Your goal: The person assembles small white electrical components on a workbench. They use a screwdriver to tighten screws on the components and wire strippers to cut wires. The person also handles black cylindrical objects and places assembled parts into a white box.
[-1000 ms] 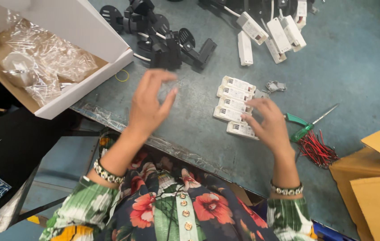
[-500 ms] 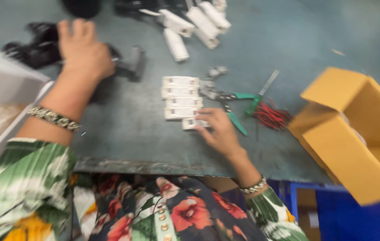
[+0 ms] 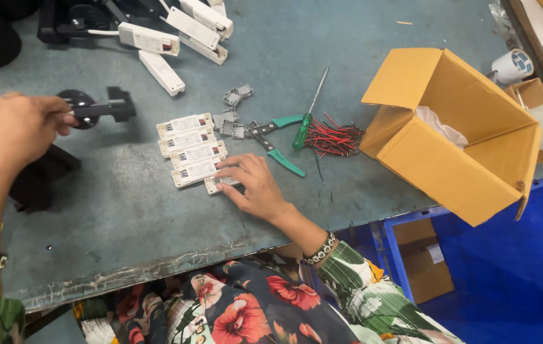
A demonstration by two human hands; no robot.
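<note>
the right hand (image 3: 253, 186) lies flat on small, light, rigid white modules (image 3: 190, 148) mid-desk, best pinched by their long edges, while the left hand (image 3: 11, 127) grips a black fixture (image 3: 96, 107).

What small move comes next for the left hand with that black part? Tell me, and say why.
Probably bring the black bracket part across toward the row of white driver modules. The left hand grips it in the air, away from the row, while the right hand rests on the nearest module, as if steadying it.
</note>
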